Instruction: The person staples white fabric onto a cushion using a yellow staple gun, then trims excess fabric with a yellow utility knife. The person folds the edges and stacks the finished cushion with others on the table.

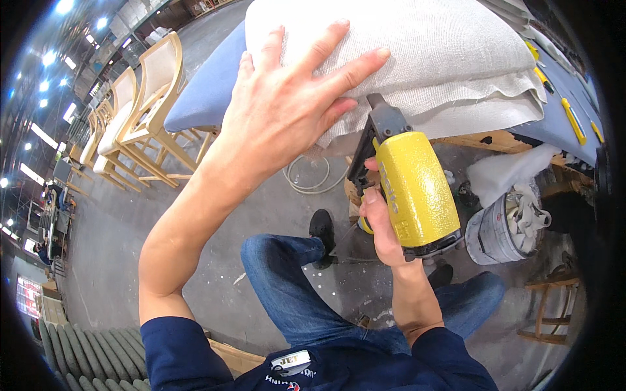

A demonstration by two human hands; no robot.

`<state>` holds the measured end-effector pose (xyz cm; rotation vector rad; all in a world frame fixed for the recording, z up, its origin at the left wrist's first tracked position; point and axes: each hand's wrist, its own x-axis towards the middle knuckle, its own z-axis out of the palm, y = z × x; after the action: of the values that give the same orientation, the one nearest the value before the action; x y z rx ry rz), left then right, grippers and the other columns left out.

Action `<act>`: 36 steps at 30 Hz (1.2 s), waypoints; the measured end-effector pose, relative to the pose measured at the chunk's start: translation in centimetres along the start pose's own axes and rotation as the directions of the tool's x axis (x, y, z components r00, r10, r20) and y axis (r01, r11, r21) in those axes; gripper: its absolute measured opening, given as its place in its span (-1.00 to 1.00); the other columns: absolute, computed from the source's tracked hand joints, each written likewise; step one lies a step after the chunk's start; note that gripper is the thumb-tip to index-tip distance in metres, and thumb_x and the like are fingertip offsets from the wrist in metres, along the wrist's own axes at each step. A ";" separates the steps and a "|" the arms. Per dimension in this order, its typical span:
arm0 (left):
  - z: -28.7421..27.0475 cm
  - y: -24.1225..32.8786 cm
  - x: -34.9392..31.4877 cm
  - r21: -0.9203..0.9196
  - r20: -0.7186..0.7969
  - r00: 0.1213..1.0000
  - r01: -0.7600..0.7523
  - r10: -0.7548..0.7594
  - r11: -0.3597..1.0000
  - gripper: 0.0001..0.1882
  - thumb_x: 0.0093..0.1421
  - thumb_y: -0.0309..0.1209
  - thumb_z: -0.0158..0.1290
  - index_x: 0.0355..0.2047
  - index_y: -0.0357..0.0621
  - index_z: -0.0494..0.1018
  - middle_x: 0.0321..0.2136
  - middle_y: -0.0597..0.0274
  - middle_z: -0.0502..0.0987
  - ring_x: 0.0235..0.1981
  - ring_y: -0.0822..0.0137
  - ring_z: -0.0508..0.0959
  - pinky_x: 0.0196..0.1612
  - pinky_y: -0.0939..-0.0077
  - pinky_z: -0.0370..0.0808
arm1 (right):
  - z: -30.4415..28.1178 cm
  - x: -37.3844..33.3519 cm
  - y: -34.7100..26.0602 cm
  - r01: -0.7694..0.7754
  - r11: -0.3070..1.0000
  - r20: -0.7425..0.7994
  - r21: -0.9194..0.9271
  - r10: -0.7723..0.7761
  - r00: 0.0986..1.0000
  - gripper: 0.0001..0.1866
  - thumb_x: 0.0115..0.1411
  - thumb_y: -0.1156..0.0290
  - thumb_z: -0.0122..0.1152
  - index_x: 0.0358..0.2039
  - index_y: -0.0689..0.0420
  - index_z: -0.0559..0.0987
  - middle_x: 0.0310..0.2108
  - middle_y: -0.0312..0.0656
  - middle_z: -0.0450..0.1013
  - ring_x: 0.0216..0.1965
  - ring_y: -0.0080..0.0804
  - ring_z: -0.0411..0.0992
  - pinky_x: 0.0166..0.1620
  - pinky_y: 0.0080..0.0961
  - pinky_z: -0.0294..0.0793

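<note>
As left fingers (324, 49) splay, palm down, on fabric (450, 42), right fingers (376, 208) (curled) grip stapler (420, 186).

The staple gun (422, 186) is before the fabric (443, 49), chairs (160, 68) left, bucket (488, 236) right.

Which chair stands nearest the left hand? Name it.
The rightmost, largest-looking chair in the row; the others stand farther left of the left hand.

1. Left of your left fingers (326, 45), you have pale wooden chairs (158, 68) in a row.
2. Below those fingers spreads grey floor (195, 260).
3. Farther left of them, ceiling lights (49, 58) glare; lower, a bright panel (28, 296), perhaps a window.
</note>
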<state>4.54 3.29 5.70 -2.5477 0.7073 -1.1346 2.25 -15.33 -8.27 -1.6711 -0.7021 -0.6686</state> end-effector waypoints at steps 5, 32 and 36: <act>0.1 0.4 -0.1 0.005 -0.014 0.999 0.028 -0.028 1.000 -0.11 0.02 -0.41 0.37 0.38 0.46 0.37 0.29 0.18 0.42 0.15 -0.13 0.49 0.26 -0.07 0.48 | 1.1 -0.8 1.1 0.025 0.998 0.029 0.051 -0.026 0.999 -0.71 0.19 0.57 0.24 -0.05 0.22 0.56 -0.16 -0.08 0.57 -0.34 -0.26 0.53 -0.24 -0.39 0.56; -0.3 0.8 -0.4 0.082 -0.029 0.999 0.037 -0.034 0.996 -0.15 0.13 -0.34 0.30 0.44 0.33 0.27 0.34 0.15 0.36 0.17 -0.26 0.44 0.23 -0.13 0.49 | 2.2 -1.8 1.0 0.040 0.991 0.067 0.125 -0.049 0.997 -0.61 0.25 0.67 0.18 0.11 0.30 0.50 -0.04 -0.06 0.57 -0.40 -0.47 0.50 -0.32 -0.50 0.54; -1.3 -0.8 -0.3 -0.071 0.003 0.998 -0.069 0.069 0.995 -0.11 0.10 -0.44 0.30 0.44 0.30 0.27 0.38 0.11 0.32 0.24 -0.23 0.42 0.37 -0.08 0.35 | 0.9 -0.4 0.4 0.044 0.984 0.092 0.170 -0.061 0.994 -0.59 0.26 0.69 0.17 0.13 0.31 0.49 -0.02 -0.06 0.56 -0.41 -0.50 0.49 -0.33 -0.52 0.53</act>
<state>3.70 4.04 6.71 -2.5622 0.8418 -1.0983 2.33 -14.60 -9.01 -1.5414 -0.8509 -0.5523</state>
